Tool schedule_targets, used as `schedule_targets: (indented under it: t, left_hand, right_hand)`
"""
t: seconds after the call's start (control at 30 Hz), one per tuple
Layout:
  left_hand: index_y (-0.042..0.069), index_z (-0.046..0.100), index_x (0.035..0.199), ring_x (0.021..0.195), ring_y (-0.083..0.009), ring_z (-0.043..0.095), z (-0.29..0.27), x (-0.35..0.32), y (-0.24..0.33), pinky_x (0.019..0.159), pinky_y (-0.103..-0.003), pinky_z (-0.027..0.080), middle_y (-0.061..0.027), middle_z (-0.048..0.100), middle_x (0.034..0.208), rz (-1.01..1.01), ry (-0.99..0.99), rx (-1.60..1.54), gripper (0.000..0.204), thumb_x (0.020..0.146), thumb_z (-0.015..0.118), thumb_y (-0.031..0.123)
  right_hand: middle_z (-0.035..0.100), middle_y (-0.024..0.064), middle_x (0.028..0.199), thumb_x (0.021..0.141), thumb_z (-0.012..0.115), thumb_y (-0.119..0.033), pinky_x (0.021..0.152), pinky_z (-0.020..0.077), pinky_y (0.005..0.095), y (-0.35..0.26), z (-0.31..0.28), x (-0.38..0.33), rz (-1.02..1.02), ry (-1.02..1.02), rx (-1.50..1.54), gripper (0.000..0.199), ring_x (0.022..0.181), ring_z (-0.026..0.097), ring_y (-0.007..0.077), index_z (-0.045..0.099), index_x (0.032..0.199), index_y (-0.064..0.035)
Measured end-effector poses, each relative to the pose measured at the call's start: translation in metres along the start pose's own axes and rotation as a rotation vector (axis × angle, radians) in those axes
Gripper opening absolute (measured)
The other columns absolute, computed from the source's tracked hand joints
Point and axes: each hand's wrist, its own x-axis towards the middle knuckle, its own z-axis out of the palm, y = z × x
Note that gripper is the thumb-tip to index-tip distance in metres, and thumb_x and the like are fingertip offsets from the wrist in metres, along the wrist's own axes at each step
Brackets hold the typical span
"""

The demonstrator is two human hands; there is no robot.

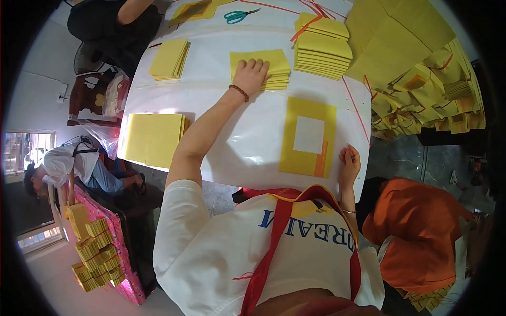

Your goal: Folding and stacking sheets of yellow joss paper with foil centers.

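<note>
My left hand (250, 76) lies palm down on a small stack of folded yellow paper (276, 59) near the middle of the table. Its fingers rest across the top sheets and do not close around them. My right hand (350, 159) is over the table's right edge, fingers loosely curled and apart, with nothing visible in it. Beside it lies a flat yellow sheet (289, 131) bearing a white rectangle and an orange strip. A taller pile of folded yellow paper (322, 50) stands beyond, with red ribbon (307, 27) on it.
Two more yellow stacks (167, 59) (153, 138) are on the white table's (237, 152) left side. Teal scissors (241, 16) lie at the back. Bundled yellow packets (421, 100) are heaped at the right. A person (76, 160) is beside a pink-covered surface (113, 226) with tied bundles.
</note>
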Motion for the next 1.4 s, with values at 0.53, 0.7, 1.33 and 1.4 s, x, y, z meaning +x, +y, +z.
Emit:
schedule_targets:
  t: [0.53, 0.7, 1.33, 1.4]
  left_hand:
    - [0.014, 0.054, 0.113, 0.102, -0.0227, 0.052, -0.010, 0.004, -0.026, 0.084, -0.042, 0.036, -0.0055, 0.058, 0.106, -0.197, -0.392, -0.512, 0.038, 0.085, 0.047, 0.038]
    - [0.019, 0.054, 0.117, 0.115, -0.0296, 0.044, -0.015, 0.000, -0.017, 0.092, -0.045, 0.032, -0.0067, 0.051, 0.122, -0.235, -0.262, -0.246, 0.039, 0.084, 0.051, 0.039]
    - [-0.010, 0.035, 0.123, 0.094, -0.0308, 0.058, 0.022, -0.020, -0.037, 0.074, -0.040, 0.050, -0.0250, 0.054, 0.110, -1.476, -0.157, -1.102, 0.070, 0.074, 0.068, 0.026]
    - [-0.013, 0.045, 0.112, 0.082, -0.0255, 0.062, 0.006, -0.017, -0.047, 0.066, -0.034, 0.053, -0.0208, 0.058, 0.102, -1.515, -0.336, -1.776, 0.058, 0.070, 0.072, 0.016]
  right_hand:
    - [0.056, 0.0080, 0.111, 0.090, 0.051, -0.013, 0.090, 0.0398, 0.0265, -0.050, 0.125, 0.057, -0.085, -0.332, -0.210, 0.029, 0.104, 0.051, 0.0153, 0.053, 0.114, 0.0018]
    - [0.059, 0.0102, 0.105, 0.085, 0.055, -0.025, 0.076, 0.0429, 0.0263, -0.014, 0.242, 0.140, -0.120, -0.431, -0.181, 0.037, 0.089, 0.055, 0.0158, 0.055, 0.113, -0.0006]
    - [0.058, 0.0060, 0.102, 0.082, 0.059, -0.011, 0.072, 0.0425, 0.0254, 0.004, 0.262, 0.152, 0.159, -0.411, -0.312, 0.045, 0.087, 0.053, 0.0120, 0.043, 0.123, 0.0003]
    - [0.058, 0.0058, 0.104, 0.083, 0.057, -0.009, 0.074, 0.0430, 0.0270, -0.004, 0.257, 0.145, 0.184, -0.457, -0.131, 0.045, 0.089, 0.054, 0.0127, 0.042, 0.124, -0.0001]
